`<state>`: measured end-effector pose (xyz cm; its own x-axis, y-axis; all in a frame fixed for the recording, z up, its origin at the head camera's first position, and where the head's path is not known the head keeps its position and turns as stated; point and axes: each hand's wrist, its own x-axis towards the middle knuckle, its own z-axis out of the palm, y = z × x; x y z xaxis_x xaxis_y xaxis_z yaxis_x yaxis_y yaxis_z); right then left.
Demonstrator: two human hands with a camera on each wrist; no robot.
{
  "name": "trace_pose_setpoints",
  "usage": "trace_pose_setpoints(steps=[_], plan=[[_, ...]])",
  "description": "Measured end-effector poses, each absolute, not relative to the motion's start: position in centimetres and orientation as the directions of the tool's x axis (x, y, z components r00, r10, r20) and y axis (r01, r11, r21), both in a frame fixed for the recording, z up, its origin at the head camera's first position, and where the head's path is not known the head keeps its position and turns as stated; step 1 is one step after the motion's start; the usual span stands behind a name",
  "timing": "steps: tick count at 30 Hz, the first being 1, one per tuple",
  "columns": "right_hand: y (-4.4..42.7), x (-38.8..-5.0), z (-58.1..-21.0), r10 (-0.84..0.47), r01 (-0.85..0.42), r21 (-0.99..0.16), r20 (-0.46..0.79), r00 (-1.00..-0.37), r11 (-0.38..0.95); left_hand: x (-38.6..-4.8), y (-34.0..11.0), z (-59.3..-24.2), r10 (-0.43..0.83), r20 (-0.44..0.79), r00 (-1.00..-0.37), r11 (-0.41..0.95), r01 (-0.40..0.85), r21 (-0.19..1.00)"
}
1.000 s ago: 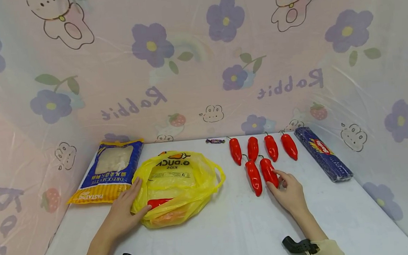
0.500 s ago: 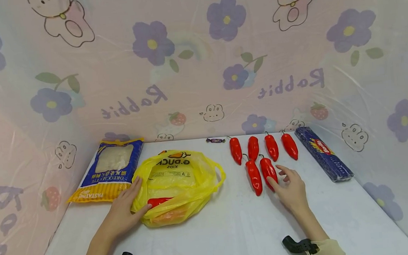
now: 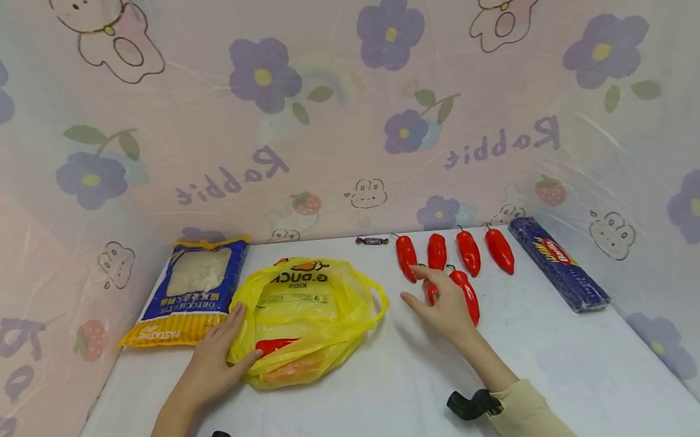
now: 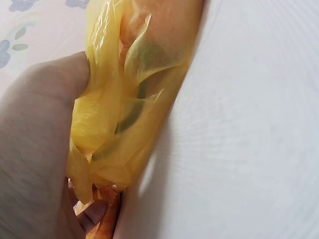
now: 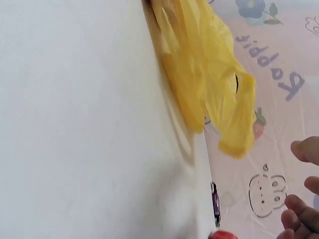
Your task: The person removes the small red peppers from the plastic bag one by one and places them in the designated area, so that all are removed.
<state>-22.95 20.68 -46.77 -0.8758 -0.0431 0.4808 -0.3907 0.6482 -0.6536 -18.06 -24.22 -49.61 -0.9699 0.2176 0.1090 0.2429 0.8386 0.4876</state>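
Note:
A yellow plastic bag [image 3: 354,279] lies with its mouth toward me; a red thing [image 3: 275,345] and something orange show in it. My left hand [image 3: 214,363] holds the bag's left side, thumb at the near rim and fingers along the outer side. In the left wrist view the thumb lies on the yellow plastic [image 4: 104,119]. My right hand [image 3: 444,307] hovers over the red chili peppers, fingers spread and holding nothing. It partly covers one pepper [image 3: 430,294]. Just right of it lies another pepper [image 3: 466,291]. Several more form a back row, including the leftmost pepper [image 3: 405,250].
Left of the bag lies a blue and yellow pasta packet [image 3: 193,297]. A dark blue spaghetti pack [image 3: 557,265] lies at the right. A small purple wrapped candy [image 3: 372,241] is at the table's back edge, before a printed curtain [image 3: 331,125].
My right hand has let go of the near right pepper, then moved left over its neighbour. That pepper stays where it was. My left hand remains on the bag.

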Motion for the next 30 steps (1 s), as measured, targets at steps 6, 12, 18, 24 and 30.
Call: trace_pose_setpoints(steps=[6,12,18,24,30], plan=[[15.2,-24.0,-45.9,-0.168,-0.501,-0.656,0.503,-0.848,0.564,-18.1,-24.2,-49.7,0.226,0.126,-0.966,0.836,0.259,0.485],[9.9,-25.0,-45.6,-0.323,-0.581,-0.687,0.483,-0.814,0.436,-18.1,-24.2,-49.7,0.216,0.116,-0.970,0.836,0.245,0.490],[6.1,-25.7,-45.9,-0.437,-0.581,-0.726,0.417,-0.797,0.368,-18.1,-24.1,-50.0,0.216,0.114,-0.970,0.835,0.244,0.494],[4.3,-26.1,-46.6,-0.520,-0.487,-0.789,0.256,-0.815,0.375,-18.1,-24.1,-50.0,0.209,0.112,-0.971,0.838,0.237,0.491],[4.0,-25.8,-47.0,-0.562,-0.460,-0.783,0.174,-0.809,0.419,-18.1,-24.2,-49.9,0.212,0.117,-0.970,0.840,0.242,0.486]])
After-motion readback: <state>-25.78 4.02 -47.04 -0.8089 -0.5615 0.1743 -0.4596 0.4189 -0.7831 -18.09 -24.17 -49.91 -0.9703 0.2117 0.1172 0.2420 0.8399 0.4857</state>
